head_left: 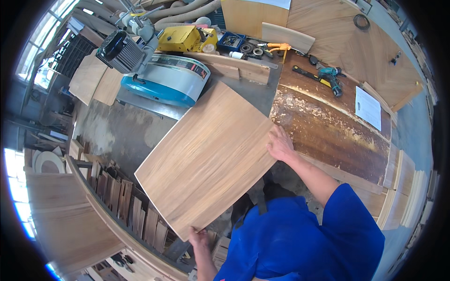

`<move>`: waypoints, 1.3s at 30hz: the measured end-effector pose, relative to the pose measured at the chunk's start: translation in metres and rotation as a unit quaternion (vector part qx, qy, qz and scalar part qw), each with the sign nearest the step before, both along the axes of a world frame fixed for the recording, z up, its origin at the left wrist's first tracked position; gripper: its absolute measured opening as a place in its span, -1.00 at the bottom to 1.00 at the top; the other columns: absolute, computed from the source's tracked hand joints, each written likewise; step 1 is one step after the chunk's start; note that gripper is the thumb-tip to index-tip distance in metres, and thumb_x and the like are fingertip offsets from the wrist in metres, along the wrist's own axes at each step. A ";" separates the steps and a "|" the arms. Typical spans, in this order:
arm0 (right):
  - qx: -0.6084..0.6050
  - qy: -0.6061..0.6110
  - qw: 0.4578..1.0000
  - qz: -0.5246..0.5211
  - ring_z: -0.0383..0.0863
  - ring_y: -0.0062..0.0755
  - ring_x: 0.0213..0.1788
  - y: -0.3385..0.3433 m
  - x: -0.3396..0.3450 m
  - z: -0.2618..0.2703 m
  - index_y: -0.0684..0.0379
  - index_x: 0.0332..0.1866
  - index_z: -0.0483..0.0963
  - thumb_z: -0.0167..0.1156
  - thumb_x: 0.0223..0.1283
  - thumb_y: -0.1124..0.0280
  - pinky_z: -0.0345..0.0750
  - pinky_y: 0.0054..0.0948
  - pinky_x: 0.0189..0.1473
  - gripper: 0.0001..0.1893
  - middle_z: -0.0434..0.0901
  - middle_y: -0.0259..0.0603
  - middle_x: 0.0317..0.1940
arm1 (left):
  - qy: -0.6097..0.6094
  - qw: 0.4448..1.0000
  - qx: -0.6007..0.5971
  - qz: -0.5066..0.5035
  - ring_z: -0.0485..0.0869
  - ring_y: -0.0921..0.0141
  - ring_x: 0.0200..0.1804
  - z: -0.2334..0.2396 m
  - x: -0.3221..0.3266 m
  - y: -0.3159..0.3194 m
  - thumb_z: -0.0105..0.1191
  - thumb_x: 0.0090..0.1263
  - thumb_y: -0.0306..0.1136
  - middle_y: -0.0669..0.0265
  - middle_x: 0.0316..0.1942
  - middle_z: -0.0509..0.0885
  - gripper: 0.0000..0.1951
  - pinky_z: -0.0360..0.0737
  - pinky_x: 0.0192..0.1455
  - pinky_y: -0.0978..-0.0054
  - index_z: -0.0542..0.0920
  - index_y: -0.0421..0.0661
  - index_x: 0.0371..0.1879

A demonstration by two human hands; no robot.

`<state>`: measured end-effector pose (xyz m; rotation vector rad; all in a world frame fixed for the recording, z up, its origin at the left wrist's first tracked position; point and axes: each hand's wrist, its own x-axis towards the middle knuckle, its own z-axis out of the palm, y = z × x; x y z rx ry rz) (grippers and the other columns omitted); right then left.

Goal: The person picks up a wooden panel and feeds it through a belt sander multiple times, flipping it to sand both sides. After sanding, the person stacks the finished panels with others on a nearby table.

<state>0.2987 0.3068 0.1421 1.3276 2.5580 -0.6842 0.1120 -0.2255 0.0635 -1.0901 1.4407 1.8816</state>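
Observation:
A large flat wooden panel [207,158] with light brown grain is held out before me, one far corner reaching the teal and white housing of a power feeder [168,80]. My left hand [199,237] grips its near-left corner, the fingers partly hidden by the panel. On the right edge, my right hand [280,144] clasps the panel with its fingers spread on the top face. A grey metal machine table [260,93] shows behind the panel. Whether the panel rests on that table cannot be seen.
On the right, a worn wooden workbench [334,137] carries a cordless drill [330,80], a spirit level [309,74] and a paper sheet [368,108]. A wooden fence [246,66] crosses the machine table. Upright offcuts [119,196] fill a rack at left. Stacked boards [397,189] stand right.

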 end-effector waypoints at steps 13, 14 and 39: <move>0.038 -0.036 0.994 0.099 -0.22 -0.02 0.64 0.114 0.010 -0.020 0.27 0.52 0.12 0.02 0.35 0.16 -0.12 -0.08 0.60 -0.30 -0.12 0.05 0.59 | -0.159 0.983 0.032 0.088 0.62 0.32 -0.21 -0.022 0.152 0.121 -0.14 0.59 0.04 0.33 -0.14 0.66 -0.67 0.61 -0.17 0.29 0.54 0.06 -0.10; 0.039 -0.036 0.993 0.104 -0.21 -0.02 0.63 0.120 0.009 -0.019 0.27 0.52 0.11 0.02 0.35 0.16 -0.11 -0.08 0.60 -0.30 -0.12 0.05 0.59 | -0.168 0.981 0.038 0.093 0.62 0.31 -0.20 -0.022 0.157 0.127 -0.15 0.59 0.05 0.32 -0.14 0.66 -0.66 0.62 -0.15 0.30 0.54 0.05 -0.08; 0.006 -0.057 0.985 0.163 -0.26 -0.13 0.65 0.181 -0.084 -0.021 0.14 0.57 0.01 0.02 0.38 0.11 -0.15 -0.19 0.62 -0.27 -0.21 -0.08 0.62 | -0.161 0.976 0.053 0.140 0.64 0.31 -0.19 -0.015 0.112 0.190 -0.19 0.62 0.02 0.29 -0.07 0.65 -0.60 0.67 -0.17 0.39 0.51 -0.05 0.07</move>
